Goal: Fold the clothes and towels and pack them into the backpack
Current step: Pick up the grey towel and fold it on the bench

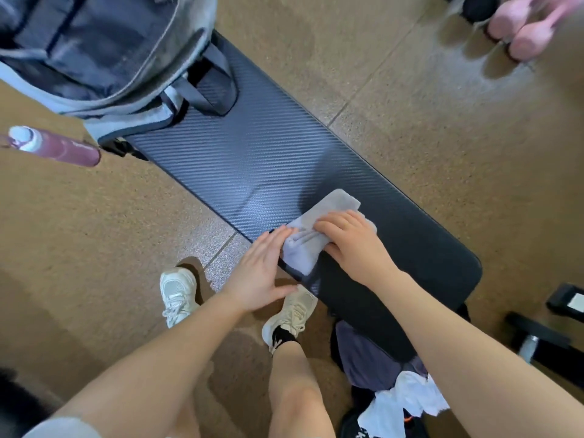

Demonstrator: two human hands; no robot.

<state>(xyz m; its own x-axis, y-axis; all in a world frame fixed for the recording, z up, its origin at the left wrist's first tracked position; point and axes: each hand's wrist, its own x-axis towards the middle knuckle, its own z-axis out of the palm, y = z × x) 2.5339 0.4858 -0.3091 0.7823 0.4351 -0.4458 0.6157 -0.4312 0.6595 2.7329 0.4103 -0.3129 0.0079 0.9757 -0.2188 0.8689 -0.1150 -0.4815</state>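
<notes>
A small grey towel (319, 222), folded into a narrow strip, lies on the near part of a black padded bench (252, 159). My left hand (259, 270) lies flat with straight fingers, its fingertips touching the towel's near left edge. My right hand (350, 241) rests palm down on the towel's right side, fingers spread over it. A grey backpack (104, 52) stands open at the bench's far end, its dark inside showing. A heap of dark and white clothes (388, 384) lies at the bench's near end, beneath my right forearm.
A maroon bottle (57, 147) with a white cap stands on the floor left of the backpack. Pink dumbbells (524, 30) lie at the top right. Black equipment with a metal bar (543, 330) stands at the right. My feet in white trainers (234, 301) stand beside the bench.
</notes>
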